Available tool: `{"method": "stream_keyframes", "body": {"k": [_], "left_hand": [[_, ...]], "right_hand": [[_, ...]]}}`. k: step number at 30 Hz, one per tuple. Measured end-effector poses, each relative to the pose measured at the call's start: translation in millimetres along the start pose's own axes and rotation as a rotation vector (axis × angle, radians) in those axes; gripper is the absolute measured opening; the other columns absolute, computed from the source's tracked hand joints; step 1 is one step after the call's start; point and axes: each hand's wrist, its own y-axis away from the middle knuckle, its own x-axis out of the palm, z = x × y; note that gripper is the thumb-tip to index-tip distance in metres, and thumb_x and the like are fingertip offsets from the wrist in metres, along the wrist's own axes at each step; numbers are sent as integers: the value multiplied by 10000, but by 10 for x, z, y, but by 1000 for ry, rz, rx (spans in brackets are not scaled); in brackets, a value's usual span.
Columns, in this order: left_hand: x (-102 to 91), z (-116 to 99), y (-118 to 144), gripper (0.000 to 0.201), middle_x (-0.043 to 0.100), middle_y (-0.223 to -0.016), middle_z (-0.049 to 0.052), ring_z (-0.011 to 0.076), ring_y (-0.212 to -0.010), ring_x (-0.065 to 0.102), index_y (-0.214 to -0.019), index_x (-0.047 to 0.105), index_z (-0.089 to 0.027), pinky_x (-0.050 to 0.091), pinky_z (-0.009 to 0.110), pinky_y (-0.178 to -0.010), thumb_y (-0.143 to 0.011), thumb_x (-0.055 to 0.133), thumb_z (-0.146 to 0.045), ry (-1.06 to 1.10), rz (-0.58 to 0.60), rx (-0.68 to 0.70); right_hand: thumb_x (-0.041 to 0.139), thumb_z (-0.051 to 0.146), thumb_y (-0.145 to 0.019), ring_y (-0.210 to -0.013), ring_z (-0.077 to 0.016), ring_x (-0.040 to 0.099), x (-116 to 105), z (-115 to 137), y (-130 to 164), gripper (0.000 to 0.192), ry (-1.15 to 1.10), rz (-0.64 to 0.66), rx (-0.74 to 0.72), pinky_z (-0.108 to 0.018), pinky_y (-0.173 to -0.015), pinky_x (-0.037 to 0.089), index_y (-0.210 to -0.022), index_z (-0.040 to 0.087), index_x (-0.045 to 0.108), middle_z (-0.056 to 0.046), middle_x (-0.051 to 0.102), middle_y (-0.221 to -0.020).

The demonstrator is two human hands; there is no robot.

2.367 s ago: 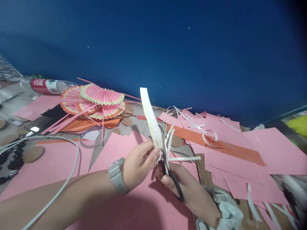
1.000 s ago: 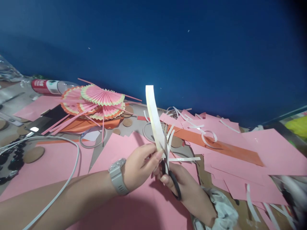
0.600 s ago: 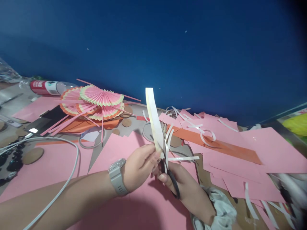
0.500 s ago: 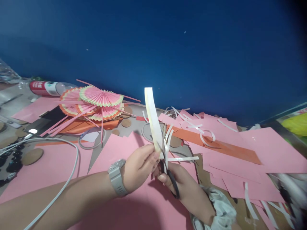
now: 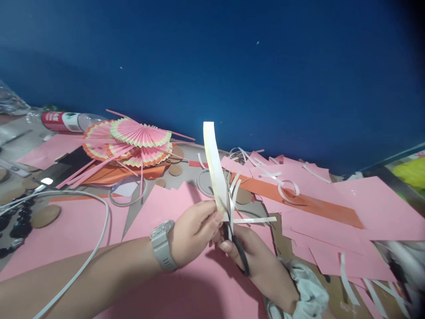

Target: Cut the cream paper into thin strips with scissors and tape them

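Observation:
My left hand (image 5: 195,230), with a grey watch on the wrist, pinches the lower end of a white paper strip (image 5: 214,159) that stands upright and has a pale yellow edge. Just right of it, my right hand (image 5: 249,248) grips black-handled scissors (image 5: 241,254). The blades point up along the strip's right side, and they look nearly closed. Thin white slivers (image 5: 234,190) curl beside the blades. Another narrow white sliver (image 5: 255,220) sticks out to the right. The fingertips of both hands meet and partly hide the strip's bottom.
Pink paper sheets (image 5: 332,230) cover much of the table, with an orange strip (image 5: 299,199) across them. Pleated paper fans (image 5: 142,137) lie at the back left beside a plastic bottle (image 5: 63,120). A white cable (image 5: 106,212) crosses my left forearm. A blue wall (image 5: 212,66) stands behind.
Very little differs. The white strip's top has shifted slightly to the right in view, along with a slight camera shift. Both hands keep their holds.

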Motion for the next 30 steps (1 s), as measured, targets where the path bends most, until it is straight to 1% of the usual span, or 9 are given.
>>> {"method": "stream_keyframes", "body": {"k": [3, 8, 12, 18, 24, 27, 30], "left_hand": [[-2, -5, 0, 298, 496, -538, -37, 77, -473, 444, -728, 439, -176, 368, 186, -504, -954, 314, -326, 10, 2, 14], [-11, -11, -2, 297, 496, -546, -33, 79, -481, 450, -736, 445, -172, 368, 186, -506, -955, 312, -322, -9, 23, 20], [-12, -1, 0, 295, 499, -544, -34, 77, -478, 448, -725, 434, -174, 364, 186, -505, -956, 311, -310, 1, 19, 23], [-11, 2, -7, 305, 489, -542, -35, 76, -477, 440, -718, 429, -173, 360, 188, -499, -956, 311, -323, -11, 26, 25], [-15, 0, 4, 295, 484, -567, -28, 84, -500, 449, -722, 429, -171, 370, 200, -507, -956, 307, -304, -33, 38, 44], [-17, -4, 21, 258, 509, -617, -15, 100, -544, 482, -794, 450, -169, 409, 226, -563, -952, 319, -326, 1, 4, 87], [-15, -1, 30, 238, 522, -661, -10, 115, -584, 511, -860, 441, -180, 435, 249, -604, -956, 299, -346, 44, -78, 113]], "right_hand": [[501, 443, -878, -713, -166, 510, -4, 14, -5, 277, -37, 21, -1, -260, -670, 404, -808, 175, 523, -1, 546, -755], [517, 438, -872, -731, -164, 510, -10, 13, -11, 270, -53, 8, -8, -258, -688, 407, -831, 173, 540, 1, 557, -770], [514, 461, -866, -701, -158, 512, -9, 8, -13, 306, -54, 15, -6, -254, -668, 408, -789, 167, 549, 6, 550, -737], [540, 408, -870, -732, -156, 544, -5, 9, -16, 241, -76, 1, -33, -238, -690, 422, -838, 173, 583, 7, 599, -780], [515, 437, -875, -761, -170, 556, -3, 6, -13, 272, -73, -16, -46, -252, -712, 434, -834, 177, 583, -6, 609, -788], [496, 495, -863, -710, -169, 526, -3, 9, -13, 336, -52, -14, -20, -261, -665, 432, -782, 173, 551, -5, 566, -734], [481, 527, -856, -679, -168, 517, 1, 2, -16, 374, -35, 6, 28, -272, -640, 433, -761, 169, 530, -13, 552, -720]]}}
